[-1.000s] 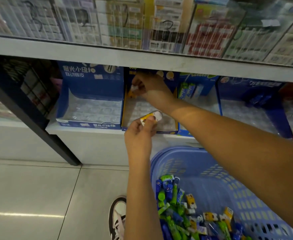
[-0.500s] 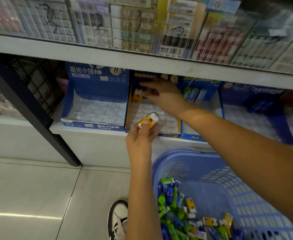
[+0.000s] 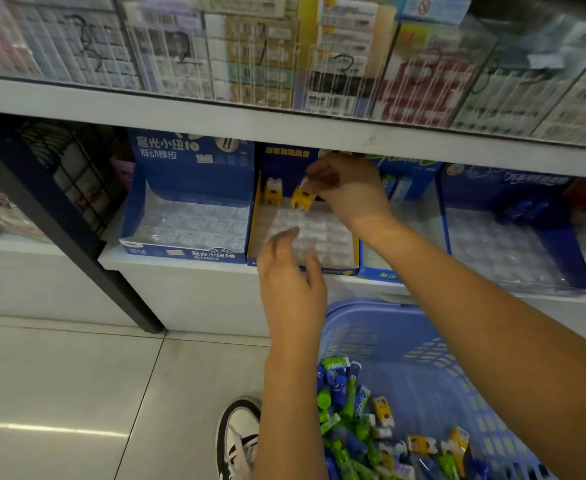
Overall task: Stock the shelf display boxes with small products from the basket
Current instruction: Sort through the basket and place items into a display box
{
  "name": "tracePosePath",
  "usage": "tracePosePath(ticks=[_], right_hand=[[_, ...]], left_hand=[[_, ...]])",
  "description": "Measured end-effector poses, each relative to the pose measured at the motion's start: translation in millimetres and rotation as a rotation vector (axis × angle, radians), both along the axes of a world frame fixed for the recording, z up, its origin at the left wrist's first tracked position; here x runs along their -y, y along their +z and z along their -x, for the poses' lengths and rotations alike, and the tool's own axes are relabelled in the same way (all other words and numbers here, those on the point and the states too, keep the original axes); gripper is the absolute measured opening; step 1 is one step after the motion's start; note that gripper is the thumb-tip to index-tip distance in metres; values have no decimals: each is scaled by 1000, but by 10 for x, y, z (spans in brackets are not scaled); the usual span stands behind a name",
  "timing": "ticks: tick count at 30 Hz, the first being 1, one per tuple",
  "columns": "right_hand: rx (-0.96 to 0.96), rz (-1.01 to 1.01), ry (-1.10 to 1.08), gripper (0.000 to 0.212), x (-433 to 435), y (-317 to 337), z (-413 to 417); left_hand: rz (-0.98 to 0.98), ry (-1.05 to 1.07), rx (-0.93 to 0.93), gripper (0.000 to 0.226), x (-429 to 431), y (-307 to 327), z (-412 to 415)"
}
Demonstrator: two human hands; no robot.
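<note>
A yellow-and-blue display box (image 3: 340, 271) with a clear plastic tray sits on the low shelf. One small yellow product (image 3: 272, 192) stands in its back row. My right hand (image 3: 348, 194) reaches into the box and pinches a second yellow product (image 3: 301, 199) just right of the first, over the back row. My left hand (image 3: 293, 275) hovers at the box's front edge with relaxed fingers and holds nothing. Below, a blue plastic basket (image 3: 419, 344) on the floor holds several small green, blue and yellow products (image 3: 350, 407).
An empty blue display box (image 3: 187, 220) stands to the left; two more boxes (image 3: 506, 244) stand to the right. The upper shelf edge (image 3: 284, 123) overhangs the boxes. A black post (image 3: 59, 220) slants at left. My shoe (image 3: 237, 438) rests beside the basket.
The yellow product that my left hand held is gone from it and that hand has opened. My right hand left one product in the back row and now pinches another beside it.
</note>
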State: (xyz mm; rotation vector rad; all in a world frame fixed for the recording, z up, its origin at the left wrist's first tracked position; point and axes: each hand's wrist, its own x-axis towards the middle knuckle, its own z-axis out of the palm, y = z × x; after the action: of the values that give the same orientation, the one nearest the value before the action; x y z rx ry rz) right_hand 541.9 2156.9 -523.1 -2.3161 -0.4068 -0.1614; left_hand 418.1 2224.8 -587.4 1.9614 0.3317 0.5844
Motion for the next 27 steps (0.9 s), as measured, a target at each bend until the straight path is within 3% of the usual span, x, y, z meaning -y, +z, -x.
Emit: tracePosePath(ticks=[4,6,14,18,20,23,27], right_hand=[[60,398,79,30,-121,-120,-220],[71,461,129,32,-162,-167,-259],[3,440,169,33,-173,-116,-347],[5,373,134,38,-63,-36,-149],[34,240,90,32,169,-51,123],[-89,96,94,14,756,-235,688],[-319,251,58,12,1562,-758,1228]], left_hand=[[-230,-77,-110,23,5,-96,24],[-253,-72,-115,21,-12,-111,7],[-239,-89,-107,21,-15,-118,-5],[-89,-31,51,18,23,-33,95],[-14,-64,88,19,106,25,159],[-52,-286,-127,30,340,-50,155],[-171,-559,-552,27,785,-533,181]])
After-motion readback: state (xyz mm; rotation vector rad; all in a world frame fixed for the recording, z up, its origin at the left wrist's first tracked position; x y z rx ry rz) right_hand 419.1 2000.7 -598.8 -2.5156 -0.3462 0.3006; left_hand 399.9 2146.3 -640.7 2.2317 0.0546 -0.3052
